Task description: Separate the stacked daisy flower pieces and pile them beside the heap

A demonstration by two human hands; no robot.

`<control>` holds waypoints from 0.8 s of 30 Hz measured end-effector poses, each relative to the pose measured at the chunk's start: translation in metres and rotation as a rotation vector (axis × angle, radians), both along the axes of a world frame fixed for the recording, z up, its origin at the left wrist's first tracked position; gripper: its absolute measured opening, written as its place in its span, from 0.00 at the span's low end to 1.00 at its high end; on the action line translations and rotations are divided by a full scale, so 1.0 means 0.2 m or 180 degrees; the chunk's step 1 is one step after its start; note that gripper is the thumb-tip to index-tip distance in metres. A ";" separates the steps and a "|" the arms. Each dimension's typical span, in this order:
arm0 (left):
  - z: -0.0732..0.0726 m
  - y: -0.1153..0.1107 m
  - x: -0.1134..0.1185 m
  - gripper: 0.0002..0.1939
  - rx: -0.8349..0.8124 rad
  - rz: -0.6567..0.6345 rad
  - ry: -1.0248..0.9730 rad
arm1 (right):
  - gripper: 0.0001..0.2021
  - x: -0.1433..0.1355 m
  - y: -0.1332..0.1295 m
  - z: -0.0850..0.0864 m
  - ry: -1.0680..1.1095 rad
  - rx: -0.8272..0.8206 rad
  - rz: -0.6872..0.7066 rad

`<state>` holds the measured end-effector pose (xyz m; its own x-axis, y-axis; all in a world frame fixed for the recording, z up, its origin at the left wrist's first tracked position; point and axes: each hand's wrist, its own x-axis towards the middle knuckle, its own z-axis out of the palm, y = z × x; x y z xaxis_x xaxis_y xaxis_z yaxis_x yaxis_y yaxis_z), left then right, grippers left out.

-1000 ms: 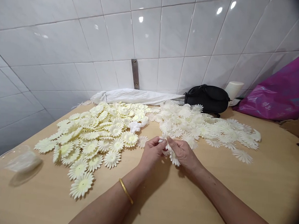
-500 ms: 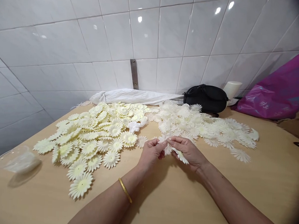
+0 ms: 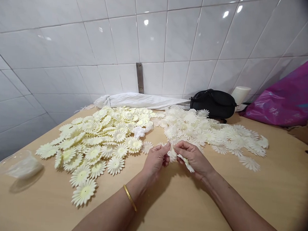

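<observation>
Over the middle of the table, my left hand [image 3: 156, 161] pinches a thin white petal piece [image 3: 172, 154] between thumb and fingers. My right hand [image 3: 194, 159] is closed beside it, its fingertips at the other side of that piece. A cream artificial daisy head [image 3: 186, 163] sticks out from the fingers of my right hand, tilted downward. Left of my hands lies a heap of pale yellow daisy heads [image 3: 92, 152]. Behind and to the right spreads a pile of thinner white flower pieces [image 3: 191, 125]. One single white flower piece [image 3: 148, 147] rests close to my left hand.
At the left edge of the wooden table [image 3: 166, 210] is a clear bowl [image 3: 23, 166] with whitish contents. A white cloth bundle [image 3: 144, 101], a black case [image 3: 212, 103] and a white bottle [image 3: 240, 94] stand along the tiled wall. A magenta bag [image 3: 283, 99] sits far right.
The white petal piece between my fingers has turned and folded, showing less spread. The daisy head in my right hand has tilted slightly. The view has shifted a little.
</observation>
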<state>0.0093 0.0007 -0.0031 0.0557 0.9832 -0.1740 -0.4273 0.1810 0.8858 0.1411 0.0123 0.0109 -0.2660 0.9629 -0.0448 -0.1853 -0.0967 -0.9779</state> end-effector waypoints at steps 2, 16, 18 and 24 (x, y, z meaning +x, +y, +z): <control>0.00 0.02 -0.02 0.21 -0.0071 0.0206 0.0005 | 0.15 0.03 0.03 0.00 0.0055 -0.0035 -0.0456; 0.02 0.01 -0.02 0.11 -0.0027 -0.0139 -0.0104 | 0.15 0.03 0.03 -0.03 -0.0318 0.0164 -0.0417; 0.03 0.00 -0.02 0.13 0.0038 -0.0360 -0.0058 | 0.15 0.02 0.02 -0.03 -0.0458 0.0337 -0.0404; 0.03 0.00 -0.02 0.13 0.0217 -0.0075 0.0561 | 0.15 0.01 0.01 -0.02 -0.0385 0.0133 -0.0389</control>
